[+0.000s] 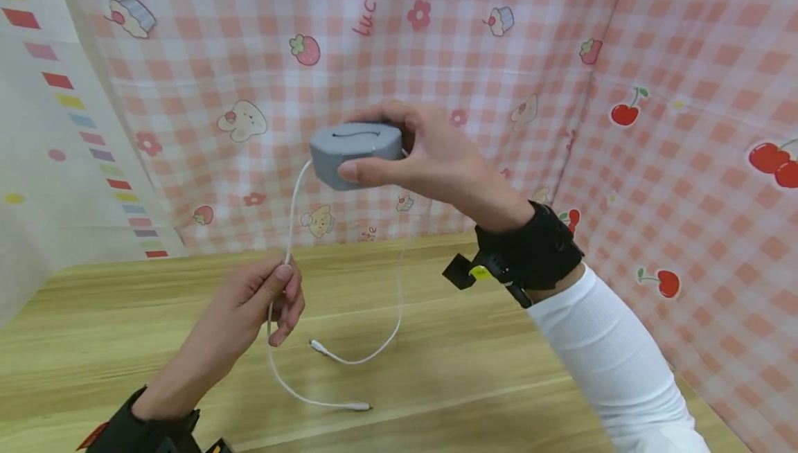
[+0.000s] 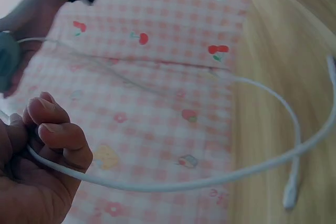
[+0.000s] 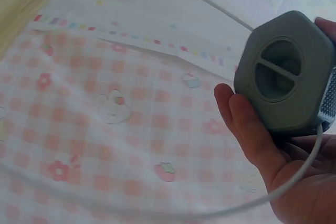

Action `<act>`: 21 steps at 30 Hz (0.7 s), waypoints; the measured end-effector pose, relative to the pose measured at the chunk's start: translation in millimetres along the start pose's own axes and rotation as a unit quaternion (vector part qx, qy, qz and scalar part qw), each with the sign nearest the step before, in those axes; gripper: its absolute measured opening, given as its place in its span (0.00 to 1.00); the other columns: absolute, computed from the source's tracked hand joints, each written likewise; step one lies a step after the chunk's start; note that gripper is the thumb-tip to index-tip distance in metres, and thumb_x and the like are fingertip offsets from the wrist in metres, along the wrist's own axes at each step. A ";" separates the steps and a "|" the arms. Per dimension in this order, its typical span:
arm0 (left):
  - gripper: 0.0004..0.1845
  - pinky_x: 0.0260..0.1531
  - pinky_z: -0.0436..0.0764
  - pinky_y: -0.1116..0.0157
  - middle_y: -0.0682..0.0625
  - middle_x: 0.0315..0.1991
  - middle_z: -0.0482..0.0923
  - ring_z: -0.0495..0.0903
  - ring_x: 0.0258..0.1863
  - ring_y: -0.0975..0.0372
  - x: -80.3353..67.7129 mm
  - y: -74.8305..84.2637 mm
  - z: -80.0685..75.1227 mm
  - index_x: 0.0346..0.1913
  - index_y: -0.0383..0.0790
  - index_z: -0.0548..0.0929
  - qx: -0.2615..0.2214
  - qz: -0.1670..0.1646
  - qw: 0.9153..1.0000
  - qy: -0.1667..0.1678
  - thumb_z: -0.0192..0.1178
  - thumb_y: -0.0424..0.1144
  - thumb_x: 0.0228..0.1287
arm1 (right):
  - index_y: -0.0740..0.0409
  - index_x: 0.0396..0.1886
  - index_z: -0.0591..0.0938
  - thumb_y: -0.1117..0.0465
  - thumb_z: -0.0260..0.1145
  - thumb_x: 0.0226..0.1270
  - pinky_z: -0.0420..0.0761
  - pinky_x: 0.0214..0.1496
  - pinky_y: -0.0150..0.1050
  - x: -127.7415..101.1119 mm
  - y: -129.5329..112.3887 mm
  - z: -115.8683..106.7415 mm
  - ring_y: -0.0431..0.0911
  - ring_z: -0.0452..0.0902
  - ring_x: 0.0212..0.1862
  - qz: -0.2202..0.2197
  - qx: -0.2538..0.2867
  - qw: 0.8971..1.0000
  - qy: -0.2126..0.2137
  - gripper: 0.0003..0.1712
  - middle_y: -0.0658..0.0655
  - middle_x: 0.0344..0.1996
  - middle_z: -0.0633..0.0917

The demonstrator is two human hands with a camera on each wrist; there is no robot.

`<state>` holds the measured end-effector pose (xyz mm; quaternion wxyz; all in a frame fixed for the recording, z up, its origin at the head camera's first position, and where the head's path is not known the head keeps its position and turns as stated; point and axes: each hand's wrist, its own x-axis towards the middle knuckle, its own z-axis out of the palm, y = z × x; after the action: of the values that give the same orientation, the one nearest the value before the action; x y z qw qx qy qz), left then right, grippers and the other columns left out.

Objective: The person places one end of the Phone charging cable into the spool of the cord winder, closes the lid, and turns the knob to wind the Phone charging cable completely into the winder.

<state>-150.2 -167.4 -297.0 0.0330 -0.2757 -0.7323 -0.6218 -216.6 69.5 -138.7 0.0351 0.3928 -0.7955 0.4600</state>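
Two hands shared the work: the right hand gripped a grey cable reel up in the air before the pink checked backdrop, thumb under it and fingers curled over its far side, while the left hand pinched the white cable lower down, fingers curled round it. The step looked like drawing cable out of, or feeding it into, the reel; which one I could not tell. Both plug ends lay on the wooden table. Whatever cable remained wound inside the reel was hidden. A further pull would seemingly call for a steady reel and a firm pinch.
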 end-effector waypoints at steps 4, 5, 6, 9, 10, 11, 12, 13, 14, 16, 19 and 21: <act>0.17 0.10 0.72 0.62 0.44 0.21 0.72 0.70 0.12 0.58 3.0 -13.7 9.8 0.34 0.32 0.69 0.011 0.022 1.000 -0.015 0.36 0.38 0.78 | 0.51 0.57 0.78 0.54 0.71 0.57 0.81 0.50 0.38 0.2 -16.3 -6.4 0.40 0.82 0.45 -0.024 -0.010 1.000 0.012 0.27 0.50 0.47 0.84; 0.16 0.10 0.71 0.63 0.44 0.22 0.72 0.70 0.13 0.58 4.3 -17.6 12.3 0.35 0.32 0.70 0.009 0.027 0.999 -0.017 0.37 0.37 0.78 | 0.52 0.57 0.78 0.54 0.70 0.58 0.81 0.50 0.38 0.3 -21.0 -7.5 0.40 0.82 0.45 -0.031 -0.016 0.999 0.013 0.27 0.50 0.47 0.84; 0.15 0.10 0.71 0.63 0.43 0.23 0.73 0.71 0.14 0.58 5.7 -21.7 14.9 0.36 0.32 0.70 0.002 0.028 0.999 -0.019 0.37 0.37 0.78 | 0.52 0.58 0.78 0.54 0.70 0.58 0.80 0.51 0.38 0.5 -26.0 -8.5 0.40 0.81 0.45 -0.038 -0.019 0.999 0.013 0.27 0.50 0.48 0.84; 0.15 0.12 0.73 0.62 0.39 0.29 0.75 0.74 0.18 0.56 9.0 -36.3 24.0 0.43 0.32 0.72 -0.018 0.025 0.999 -0.036 0.36 0.38 0.79 | 0.53 0.59 0.77 0.54 0.68 0.60 0.79 0.51 0.38 2.4 -39.1 -11.4 0.40 0.81 0.46 -0.060 -0.026 0.998 0.014 0.26 0.51 0.48 0.83; 0.16 0.15 0.76 0.61 0.39 0.31 0.76 0.76 0.21 0.55 9.3 -41.6 27.8 0.45 0.32 0.73 -0.022 0.015 0.999 -0.043 0.36 0.38 0.79 | 0.53 0.59 0.77 0.54 0.67 0.60 0.79 0.51 0.38 3.4 -43.1 -12.8 0.40 0.80 0.46 -0.066 -0.028 0.997 0.017 0.26 0.51 0.48 0.83; 0.17 0.18 0.78 0.61 0.38 0.34 0.77 0.78 0.25 0.55 9.2 -46.7 31.8 0.47 0.33 0.73 -0.022 0.006 0.999 -0.049 0.35 0.39 0.79 | 0.53 0.59 0.77 0.54 0.67 0.60 0.78 0.51 0.38 4.5 -46.8 -14.2 0.41 0.80 0.46 -0.073 -0.029 0.997 0.019 0.26 0.52 0.49 0.83; 0.17 0.22 0.81 0.60 0.37 0.37 0.78 0.79 0.29 0.54 9.0 -51.8 36.1 0.49 0.33 0.74 -0.019 -0.002 0.998 -0.058 0.35 0.40 0.79 | 0.53 0.59 0.77 0.54 0.66 0.61 0.77 0.50 0.38 5.9 -50.2 -15.5 0.41 0.80 0.46 -0.077 -0.030 0.996 0.023 0.26 0.52 0.49 0.83; 0.18 0.26 0.83 0.59 0.37 0.40 0.78 0.81 0.33 0.54 8.4 -56.8 40.3 0.51 0.34 0.75 -0.012 -0.009 0.998 -0.066 0.35 0.40 0.79 | 0.53 0.59 0.77 0.54 0.66 0.61 0.77 0.50 0.38 7.7 -52.9 -16.7 0.42 0.79 0.47 -0.082 -0.031 0.996 0.026 0.25 0.53 0.49 0.83; 0.18 0.31 0.84 0.59 0.37 0.42 0.79 0.81 0.37 0.53 7.4 -61.4 44.4 0.52 0.35 0.75 -0.003 -0.019 0.997 -0.073 0.36 0.41 0.79 | 0.53 0.58 0.77 0.54 0.66 0.61 0.76 0.50 0.38 9.8 -55.7 -17.9 0.42 0.79 0.47 -0.087 -0.033 0.995 0.030 0.25 0.53 0.49 0.83; 0.19 0.40 0.84 0.59 0.38 0.46 0.80 0.81 0.45 0.52 4.9 -69.4 51.8 0.53 0.37 0.76 0.018 -0.033 0.996 -0.085 0.37 0.42 0.79 | 0.52 0.58 0.78 0.55 0.65 0.62 0.75 0.53 0.37 13.9 -60.3 -20.3 0.42 0.78 0.48 -0.093 -0.032 0.994 0.036 0.24 0.53 0.50 0.82; 0.19 0.48 0.82 0.60 0.41 0.50 0.82 0.82 0.50 0.53 0.8 -79.6 61.7 0.54 0.37 0.78 0.051 -0.042 0.993 -0.098 0.38 0.44 0.78 | 0.54 0.57 0.79 0.57 0.65 0.64 0.74 0.57 0.35 20.5 -64.7 -23.9 0.43 0.78 0.50 -0.114 -0.029 0.992 0.043 0.21 0.54 0.50 0.82; 0.19 0.51 0.81 0.63 0.44 0.50 0.83 0.82 0.52 0.56 -2.0 -84.3 67.1 0.53 0.38 0.79 0.072 -0.041 0.991 -0.103 0.40 0.44 0.78 | 0.54 0.55 0.80 0.58 0.65 0.64 0.74 0.58 0.34 24.5 -66.9 -26.1 0.43 0.78 0.50 -0.124 -0.020 0.991 0.047 0.19 0.55 0.48 0.83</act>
<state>-166.2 -112.1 -388.1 -0.0487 -0.3046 -0.7855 -0.5366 -197.5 56.9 -66.4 0.1369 0.4659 -0.7470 0.4540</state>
